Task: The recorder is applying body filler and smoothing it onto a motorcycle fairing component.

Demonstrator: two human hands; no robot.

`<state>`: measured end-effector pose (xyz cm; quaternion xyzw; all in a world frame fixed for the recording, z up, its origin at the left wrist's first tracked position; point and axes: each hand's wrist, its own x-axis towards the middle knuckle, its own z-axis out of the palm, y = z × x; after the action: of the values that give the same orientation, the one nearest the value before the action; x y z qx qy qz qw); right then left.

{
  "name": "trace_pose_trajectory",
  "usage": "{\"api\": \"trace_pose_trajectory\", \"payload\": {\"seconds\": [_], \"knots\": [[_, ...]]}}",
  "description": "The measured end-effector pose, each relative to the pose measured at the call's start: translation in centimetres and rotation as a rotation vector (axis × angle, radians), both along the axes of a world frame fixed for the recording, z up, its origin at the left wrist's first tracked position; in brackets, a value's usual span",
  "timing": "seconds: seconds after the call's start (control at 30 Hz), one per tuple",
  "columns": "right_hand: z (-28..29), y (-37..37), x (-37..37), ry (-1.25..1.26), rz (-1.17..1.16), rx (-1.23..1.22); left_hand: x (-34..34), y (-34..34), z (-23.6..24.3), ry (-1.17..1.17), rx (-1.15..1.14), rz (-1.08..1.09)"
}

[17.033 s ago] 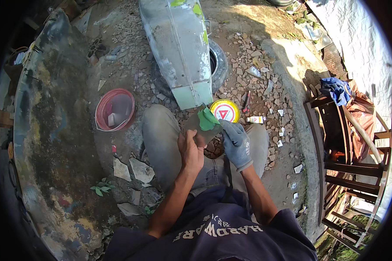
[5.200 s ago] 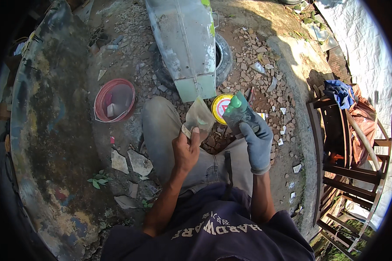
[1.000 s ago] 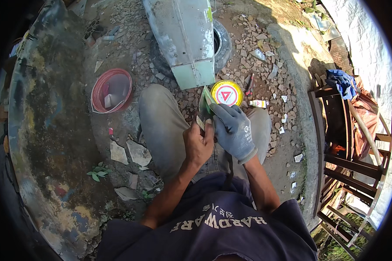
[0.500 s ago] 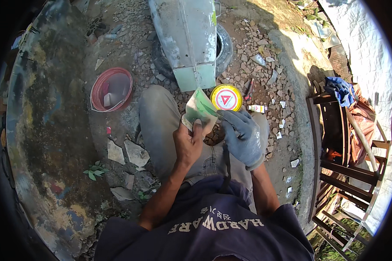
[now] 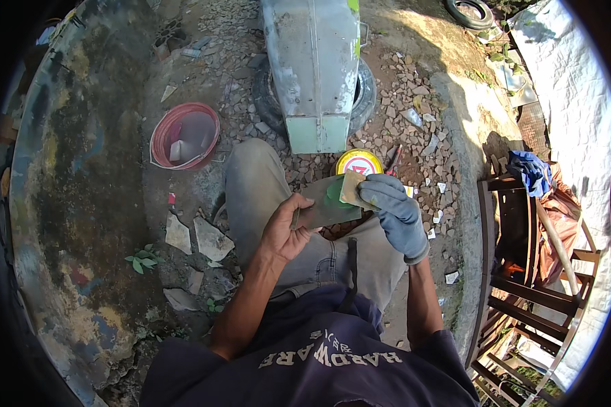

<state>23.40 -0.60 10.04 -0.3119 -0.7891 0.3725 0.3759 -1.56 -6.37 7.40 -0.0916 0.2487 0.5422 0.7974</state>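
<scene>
Between thumb and fingers, my bare left hand (image 5: 286,227) grips the left end of a thin grey flat sheet (image 5: 317,202). A smear of bright green paste (image 5: 334,195) lies on the sheet's right part. My right hand (image 5: 395,214), in a grey-blue glove, pinches a small tan flat spreader (image 5: 351,188), whose edge rests on the sheet at the paste. Just beyond the sheet stands a round yellow tin (image 5: 358,161) with a white and red lid, partly hidden by the spreader. Past it, a long grey metal body (image 5: 312,74) with a pale green end panel (image 5: 317,134) rests on a tyre (image 5: 366,91).
A red bucket (image 5: 214,139) holding cloudy water and a pale block stands at left. A red-handled tool (image 5: 394,160) lies right of the tin. Broken stones (image 5: 414,129) and tile pieces (image 5: 212,239) litter the ground. A dark metal frame (image 5: 533,292) stands at right.
The sheet has turned flatter and wider across my lap. My right hand has turned and moved slightly right and down, bringing the spreader's tan face into view. The whole view has shifted slightly.
</scene>
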Motion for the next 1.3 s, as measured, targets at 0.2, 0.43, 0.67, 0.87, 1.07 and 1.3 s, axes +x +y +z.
{"api": "trace_pose_trajectory", "payload": {"seconds": [0.2, 0.43, 0.67, 0.87, 1.07, 1.3], "knots": [[-0.7, -0.9, 1.8, -0.050, -0.065, 0.031, 0.7, 0.1, -0.9, -0.033, -0.016, -0.058], [-0.9, -1.8, 3.4, -0.109, -0.137, 0.040, 1.6, 0.0, -2.8, -0.045, -0.019, -0.051], [-0.7, -2.8, 5.5, -0.193, -0.267, -0.015, 0.4, 0.5, -2.6, -0.012, -0.011, -0.013], [3.7, -2.2, 4.4, -0.319, -0.222, 0.209, 0.3, 0.6, -2.4, 0.299, 0.084, -0.031], [8.6, -1.6, 2.8, -0.572, -0.131, 0.366, 1.8, 0.8, -1.6, 0.496, 0.170, -0.018], [9.0, -0.6, 1.2, -0.798, 0.058, 0.333, 2.2, 0.7, -1.6, 0.553, 0.205, -0.006]]}}
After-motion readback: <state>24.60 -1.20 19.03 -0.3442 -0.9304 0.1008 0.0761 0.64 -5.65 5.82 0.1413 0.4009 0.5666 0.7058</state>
